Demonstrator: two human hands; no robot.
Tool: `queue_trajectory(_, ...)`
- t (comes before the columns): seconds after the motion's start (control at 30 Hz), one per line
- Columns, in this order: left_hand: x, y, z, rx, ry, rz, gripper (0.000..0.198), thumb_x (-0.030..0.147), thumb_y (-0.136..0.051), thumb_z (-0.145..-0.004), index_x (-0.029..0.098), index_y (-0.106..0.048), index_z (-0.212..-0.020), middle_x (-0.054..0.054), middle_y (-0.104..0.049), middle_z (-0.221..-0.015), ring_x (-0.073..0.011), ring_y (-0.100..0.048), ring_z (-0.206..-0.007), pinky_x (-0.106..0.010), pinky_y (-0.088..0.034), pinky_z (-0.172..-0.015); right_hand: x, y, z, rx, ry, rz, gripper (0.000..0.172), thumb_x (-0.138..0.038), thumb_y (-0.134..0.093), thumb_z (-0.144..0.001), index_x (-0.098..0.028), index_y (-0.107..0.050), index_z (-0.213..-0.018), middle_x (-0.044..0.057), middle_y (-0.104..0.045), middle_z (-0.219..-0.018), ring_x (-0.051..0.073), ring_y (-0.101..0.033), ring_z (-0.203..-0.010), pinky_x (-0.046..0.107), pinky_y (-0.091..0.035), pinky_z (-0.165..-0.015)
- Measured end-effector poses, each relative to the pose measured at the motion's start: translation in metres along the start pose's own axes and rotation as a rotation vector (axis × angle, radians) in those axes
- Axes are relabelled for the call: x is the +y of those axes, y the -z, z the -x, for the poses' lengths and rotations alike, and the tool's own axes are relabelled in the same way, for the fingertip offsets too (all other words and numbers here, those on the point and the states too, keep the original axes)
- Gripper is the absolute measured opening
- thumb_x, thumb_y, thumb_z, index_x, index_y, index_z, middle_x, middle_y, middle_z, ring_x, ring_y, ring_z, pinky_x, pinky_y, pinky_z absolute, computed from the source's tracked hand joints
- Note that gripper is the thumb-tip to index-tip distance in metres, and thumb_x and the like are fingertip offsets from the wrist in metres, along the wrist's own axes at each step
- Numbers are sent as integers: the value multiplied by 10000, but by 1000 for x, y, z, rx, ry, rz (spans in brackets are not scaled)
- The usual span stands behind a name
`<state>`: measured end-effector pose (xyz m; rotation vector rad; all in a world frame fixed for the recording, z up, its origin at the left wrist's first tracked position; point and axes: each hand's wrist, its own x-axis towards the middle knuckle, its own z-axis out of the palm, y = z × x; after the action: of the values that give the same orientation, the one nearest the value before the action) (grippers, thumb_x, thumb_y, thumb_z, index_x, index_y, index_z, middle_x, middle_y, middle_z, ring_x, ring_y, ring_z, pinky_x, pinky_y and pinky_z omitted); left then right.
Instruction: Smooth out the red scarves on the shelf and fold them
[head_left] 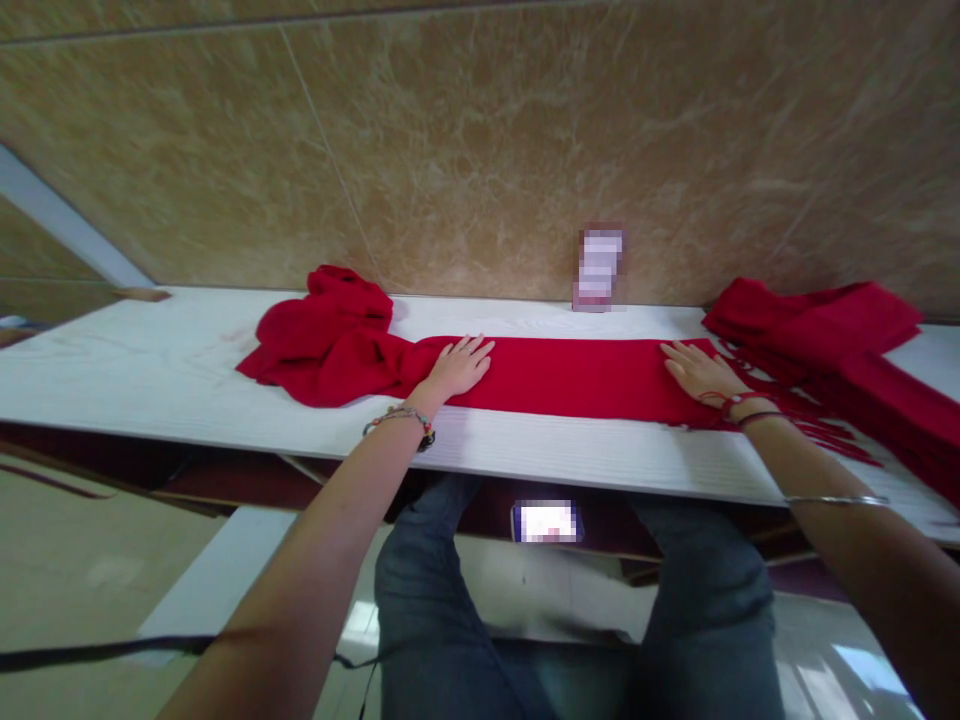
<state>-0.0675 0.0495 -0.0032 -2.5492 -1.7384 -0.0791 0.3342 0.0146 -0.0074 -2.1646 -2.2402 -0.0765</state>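
A red scarf (577, 376) lies lengthwise on the white table. Between my hands it is a smooth flat strip; to the left it bunches into a loose heap, and fringe shows at its right end. My left hand (460, 368) rests flat on the scarf beside the bunched part, fingers stretched out. Near the fringed end my right hand (701, 372) lies flat on the cloth, fingers extended. Neither hand grips the fabric.
More red cloth (817, 325) lies folded at the right, partly over the table edge by the wall. A blurred phone-like object (598, 268) leans on the tiled wall. Another blurred bright-screened device (547, 521) sits below the white table's (187, 370) front edge, above my knees.
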Motion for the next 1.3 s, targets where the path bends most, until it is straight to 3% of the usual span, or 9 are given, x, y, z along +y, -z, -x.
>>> queue_trajectory(0.17,-4,-7,-5,25,13,-15,484,337,-231,-938,228,-315,-1402,-40,-279,-1474,-224,-232,-1357,-426,-246,-1074,29,7,2,75,-86,41,539,-319,-181,-916,-56,-390,-1338,193,-340,-1426,315,-303,-1312,538,-295,-1012)
queue_trajectory(0.3,-4,-7,-4,42,21,-24,478,330,-244,-935,234,-331,-1395,-38,-281,-1474,-225,-223,-1360,-418,-253,-1072,-30,20,-5,241,112,24,519,-313,-219,-922,-48,-391,-1333,199,-337,-1426,306,-304,-1312,479,-312,-1014)
queue_trajectory(0.43,-2,-5,-2,42,27,-31,471,314,-252,-934,226,-350,-1386,-41,-285,-1472,-223,-224,-1360,-410,-247,-1077,-99,22,-15,157,354,4,503,-327,-256,-931,-93,-367,-1362,154,-299,-1458,278,-272,-1332,463,-280,-1043)
queue_trajectory(0.53,-1,-4,-2,34,29,-35,468,310,-256,-935,221,-354,-1384,-44,-286,-1471,-227,-227,-1358,-410,-250,-1076,-116,17,-18,28,398,16,494,-334,-265,-932,-124,-361,-1370,133,-313,-1455,270,-278,-1330,478,-295,-1031)
queue_trajectory(0.67,-2,-4,-3,30,25,-30,474,310,-258,-934,222,-333,-1394,-45,-281,-1473,-227,-227,-1358,-407,-253,-1073,-92,11,-16,-33,331,50,490,-313,-238,-934,-146,-336,-1384,129,-322,-1452,271,-294,-1320,533,-287,-1017)
queue_trajectory(0.83,-4,-5,-5,26,22,-20,482,317,-254,-933,214,-323,-1399,-52,-281,-1473,-239,-248,-1350,-422,-262,-1064,-27,2,-12,15,154,89,481,-339,-206,-934,-212,-357,-1373,117,-338,-1445,293,-323,-1299,565,-342,-955)
queue_trajectory(1.0,-2,-3,-3,4,13,-34,486,303,-241,-935,202,-308,-1405,-63,-262,-1480,-246,-217,-1359,-431,-252,-1066,10,7,-8,155,65,138,463,-292,-250,-919,-55,-487,-1238,219,-518,-1258,295,-466,-1168,468,-395,-910)
queue_trajectory(1.1,-1,4,-3,-54,10,-84,487,287,-228,-934,194,-304,-1406,-75,-206,-1497,-282,-149,-1374,-527,-178,-1070,-15,25,-1,265,82,105,460,-301,-266,-922,-3,-539,-1141,239,-550,-1203,290,-480,-1152,429,-373,-943)
queue_trajectory(1.3,3,36,-29,-168,-80,-110,503,243,-428,-851,183,-395,-1350,-108,-227,-1488,-287,-151,-1372,-546,-105,-1075,-127,50,37,167,593,-40,348,-319,-382,-914,-114,-583,-1111,144,-608,-1161,199,-567,-1051,292,-444,-868)
